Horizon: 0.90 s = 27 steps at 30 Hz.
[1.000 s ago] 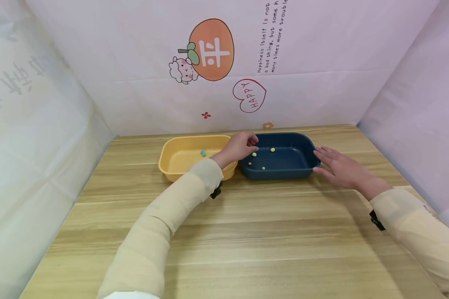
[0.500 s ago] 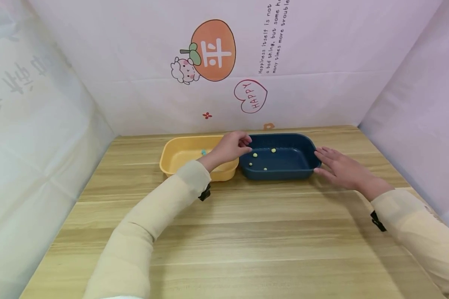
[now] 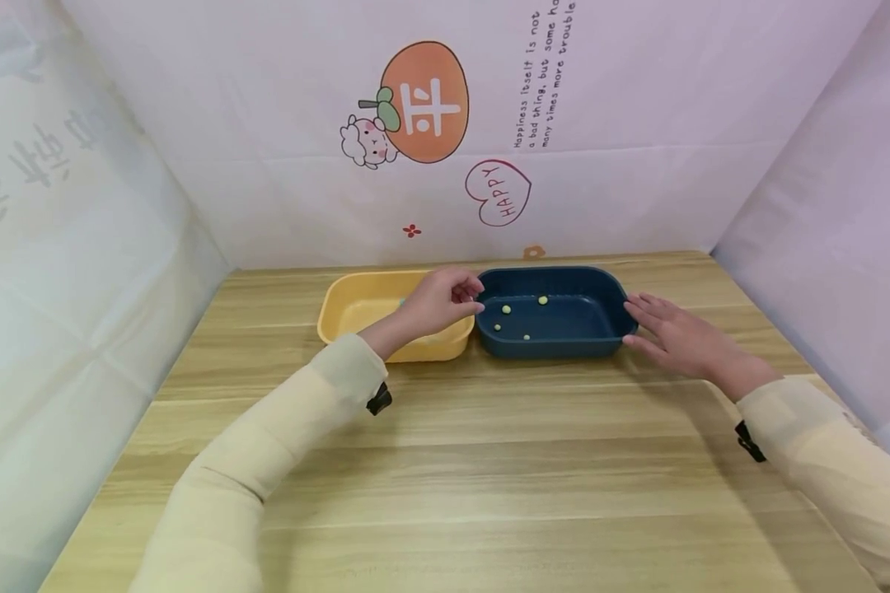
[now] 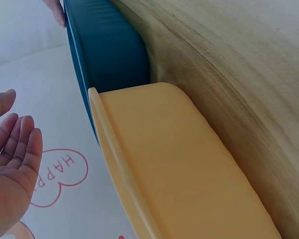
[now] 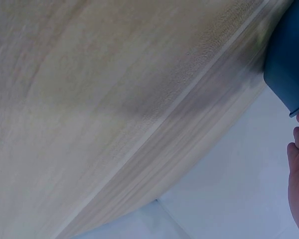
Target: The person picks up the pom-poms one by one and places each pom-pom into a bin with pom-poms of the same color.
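Observation:
A yellow tub and a dark blue tub stand side by side against each other on the wooden table. Over the yellow tub's right part hovers my left hand, its fingers loosely bent. In the left wrist view, a gap shows between that hand's thumb and fingers, with nothing in it. My right hand rests its straight fingers at the blue tub's right end. Several small pale yellow balls lie inside the blue tub. A turquoise bit peeks out in the yellow tub, mostly hidden by my left hand.
The wooden table reaches from the tubs toward me. Right behind them rises a white printed cloth, and more cloth hangs at the left and right sides.
My left hand has drawn back leftward from over the blue tub's left end to over the yellow tub. The right hand stays at the blue tub's end.

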Available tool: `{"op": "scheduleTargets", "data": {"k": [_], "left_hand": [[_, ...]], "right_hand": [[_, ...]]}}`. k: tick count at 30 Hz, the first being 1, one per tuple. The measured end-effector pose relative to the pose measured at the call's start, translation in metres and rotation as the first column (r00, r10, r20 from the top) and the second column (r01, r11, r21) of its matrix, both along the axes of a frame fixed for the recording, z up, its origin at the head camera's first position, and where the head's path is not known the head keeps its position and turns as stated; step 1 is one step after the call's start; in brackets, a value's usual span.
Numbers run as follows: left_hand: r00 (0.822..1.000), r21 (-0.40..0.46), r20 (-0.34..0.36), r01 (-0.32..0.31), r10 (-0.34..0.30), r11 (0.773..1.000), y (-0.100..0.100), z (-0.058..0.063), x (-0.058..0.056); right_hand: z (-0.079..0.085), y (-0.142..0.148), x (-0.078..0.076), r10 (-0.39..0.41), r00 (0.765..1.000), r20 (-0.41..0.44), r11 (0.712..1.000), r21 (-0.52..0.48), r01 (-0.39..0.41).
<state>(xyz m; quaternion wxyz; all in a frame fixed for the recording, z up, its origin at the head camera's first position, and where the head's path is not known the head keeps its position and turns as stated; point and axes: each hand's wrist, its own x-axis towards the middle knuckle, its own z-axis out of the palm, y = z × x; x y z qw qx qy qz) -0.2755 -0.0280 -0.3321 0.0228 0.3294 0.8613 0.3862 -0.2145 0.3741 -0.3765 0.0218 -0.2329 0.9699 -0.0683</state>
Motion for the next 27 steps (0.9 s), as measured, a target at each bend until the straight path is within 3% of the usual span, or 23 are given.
{"op": "scheduleTargets", "data": {"k": [13,20,27], "left_hand": [[0.999,0.085,-0.030,-0.017,0.020,0.996,-0.040,0.002,0.024],[0.997,0.080,-0.074,-0.013,0.019,0.997,-0.057,0.001,0.034],[0.997,0.079,-0.053,-0.056,0.061,0.995,-0.074,0.007,0.044]], "right_hand": [[-0.001,-0.001,0.001,0.002,1.000,-0.021,1.000,-0.017,-0.002],[-0.002,0.001,0.003,-0.006,1.000,-0.025,1.000,-0.019,0.006],[0.005,0.001,0.003,-0.022,0.999,-0.049,0.997,-0.069,0.018]]}}
